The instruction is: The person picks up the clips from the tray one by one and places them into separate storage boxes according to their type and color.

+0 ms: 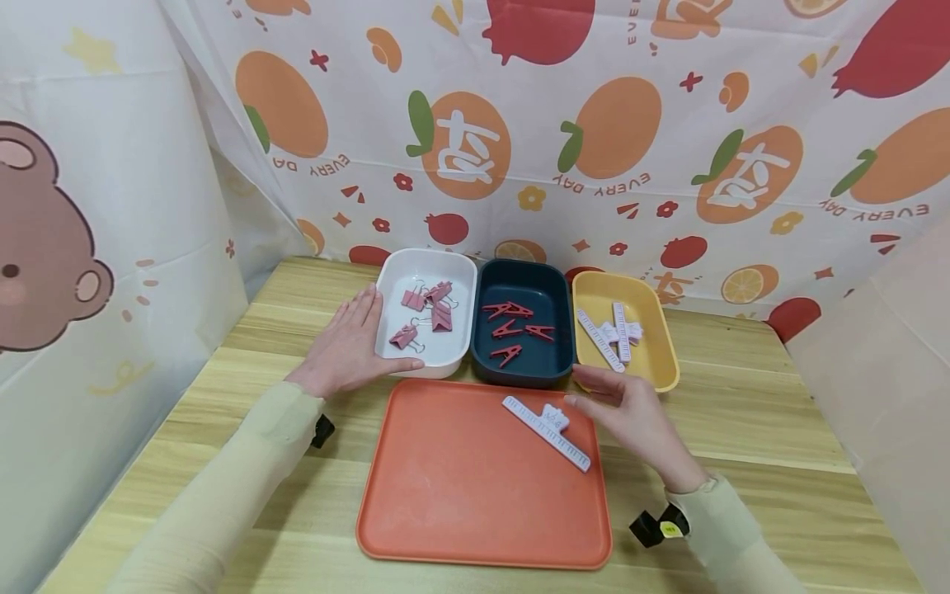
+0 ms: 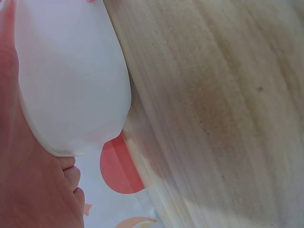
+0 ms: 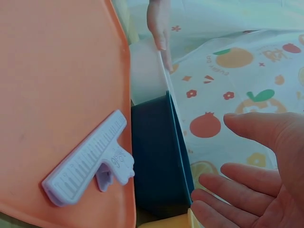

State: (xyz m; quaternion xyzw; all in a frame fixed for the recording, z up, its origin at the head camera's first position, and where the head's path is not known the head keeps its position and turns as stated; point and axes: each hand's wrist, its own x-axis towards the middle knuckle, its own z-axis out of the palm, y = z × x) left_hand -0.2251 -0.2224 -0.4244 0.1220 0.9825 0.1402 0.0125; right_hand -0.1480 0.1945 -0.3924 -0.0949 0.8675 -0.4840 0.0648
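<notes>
Against the left side of a white bin (image 1: 426,363) lies my left hand (image 1: 349,342), fingers extended along its side and thumb across the near corner. Pink binder clips (image 1: 441,316) lie in that bin. My right hand (image 1: 631,412) hovers by the near corner of a yellow bin (image 1: 664,363), fingers loosely bent and holding nothing; whether it touches the rim I cannot tell. Close to it, a pale purple ruler-shaped clip (image 1: 547,431) rests on the orange tray (image 1: 460,503). Similar ruler-shaped clips (image 1: 622,334) lie in the yellow bin.
Between the white and yellow bins stands a dark blue bin (image 1: 523,379) with several red clothespins (image 1: 508,330). All three bins line up behind the tray on a wooden table (image 1: 757,429). A fruit-printed curtain (image 1: 534,198) hangs behind them.
</notes>
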